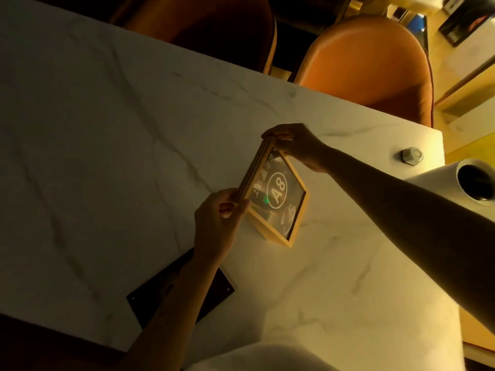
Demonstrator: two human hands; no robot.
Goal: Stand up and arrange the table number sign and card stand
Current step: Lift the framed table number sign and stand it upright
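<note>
A wooden-framed table number sign (278,195) marked "A8" rests tilted on its lower edge on the white marble table (107,129). My left hand (218,223) pinches the sign's near upper corner. My right hand (293,143) grips the far upper corner from above. A flat black card with small corner holes (214,285) lies on the table under my left forearm, partly hidden by it. I cannot pick out a separate card stand.
Two orange chairs (369,65) stand at the table's far side. A small metal-topped shaker (412,156) sits near the right table edge, beside a white roll with a dark core (471,183). A pale rounded shape (257,357) fills the bottom edge.
</note>
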